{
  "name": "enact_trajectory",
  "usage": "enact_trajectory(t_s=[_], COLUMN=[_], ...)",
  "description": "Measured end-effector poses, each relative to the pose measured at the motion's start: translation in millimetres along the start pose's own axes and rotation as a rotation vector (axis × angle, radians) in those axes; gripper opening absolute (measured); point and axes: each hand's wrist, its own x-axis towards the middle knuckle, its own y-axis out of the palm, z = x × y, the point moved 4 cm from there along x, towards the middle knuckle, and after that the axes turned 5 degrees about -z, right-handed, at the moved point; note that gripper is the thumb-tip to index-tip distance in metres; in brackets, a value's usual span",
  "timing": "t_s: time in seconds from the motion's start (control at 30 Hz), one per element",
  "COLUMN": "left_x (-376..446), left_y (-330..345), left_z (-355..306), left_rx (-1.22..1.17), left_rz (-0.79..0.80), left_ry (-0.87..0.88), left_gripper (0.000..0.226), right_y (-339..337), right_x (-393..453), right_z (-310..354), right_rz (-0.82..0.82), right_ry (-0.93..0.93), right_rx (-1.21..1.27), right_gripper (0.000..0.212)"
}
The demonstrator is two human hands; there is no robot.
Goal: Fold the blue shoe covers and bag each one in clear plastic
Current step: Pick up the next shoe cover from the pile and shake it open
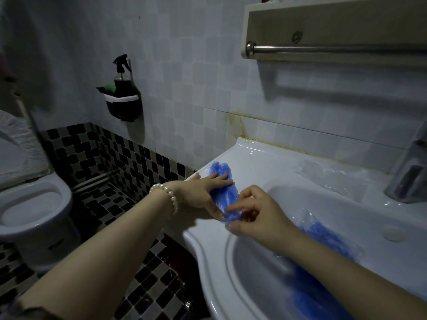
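here's the left hand (203, 190) laid flat at the centre of the frame, fingers straight and spread, pressing a blue shoe cover (225, 192) down on the left ledge of the white sink (254, 158). its thumb reaches toward the near end of the cover. a pearl bracelet (165, 194) circles that wrist. just to the right, the right hand (256, 215) meets the cover's near end, fingers curled, fingertips pinching what looks like the edge of a clear plastic bag (233, 218) around the blue; hard to say exactly where plastic ends and cover begins. lower right of the frame, inside the basin, more blue shoe covers (323, 234) lie in clear plastic, partly behind the right forearm. more clear plastic (332, 179) lies spread on the back ledge, right of centre, near the tap (409, 172) at the right edge. upper left, a spray bottle (122, 75) stands in a wall caddy (122, 105). far left, a toilet (34, 202). top right, a towel rail (335, 48) under a shelf.
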Motion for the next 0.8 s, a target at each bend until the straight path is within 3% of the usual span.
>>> enact_trajectory(t_s=[0.2,0.37,0.53,0.67,0.77,0.8], left_x=[1.2,-0.1,3.6,6.2,6.6,6.7], left_y=[0.0,-3.2,1.1,2.7,1.9,1.2], left_z=[-0.3,-1.3,5.2,9.9,8.9,7.9], left_rx=[0.002,-0.218,-0.043,-0.006,0.000,-0.003], left_rz=[-0.005,0.018,-0.019,-0.042,-0.031,-0.030], left_ry=[0.007,-0.007,0.021,0.021,0.023,0.021], left_gripper=[0.100,0.096,0.089,0.090,0.091,0.092], right_y=[3.4,12.9,14.2,13.4,6.8,2.4], right_x=[2.7,2.0,3.3,6.1,5.2,3.9], right_z=[-11.5,-13.1,0.9,-4.6,-11.5,-13.0], right_rz=[-0.117,-0.213,-0.143,-0.119,-0.123,-0.111], right_ry=[0.009,0.001,0.186,0.215,0.157,0.084], right_rx=[0.015,-0.194,-0.397,-0.288,0.041,0.100], right_gripper=[0.011,0.039,0.038,0.034,0.018,0.026])
